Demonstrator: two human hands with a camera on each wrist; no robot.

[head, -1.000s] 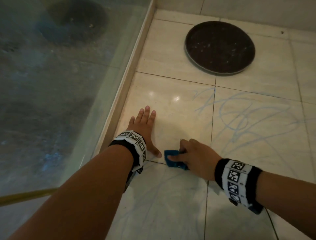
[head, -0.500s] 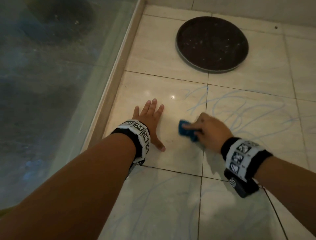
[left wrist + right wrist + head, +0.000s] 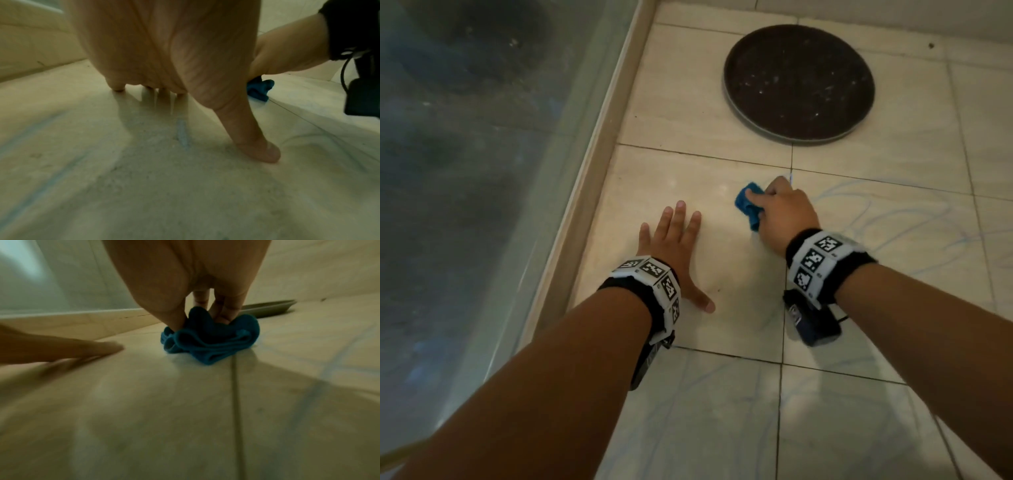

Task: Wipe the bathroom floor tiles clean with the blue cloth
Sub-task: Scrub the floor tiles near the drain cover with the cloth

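Blue cloth [image 3: 748, 205], bunched, pressed on a floor tile [image 3: 688, 178] near the grout crossing, below the dark round cover [image 3: 799, 80]. Right hand [image 3: 782, 212] grips it with curled fingers. Left hand [image 3: 674, 246] flat on same tile, fingers spread; blue scribbles [image 3: 893, 219] rightward.

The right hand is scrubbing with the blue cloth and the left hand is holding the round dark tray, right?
Not quite. The left hand lies flat on the floor tile, apart from the round dark tray, as the head view shows. The right hand does grip the blue cloth.
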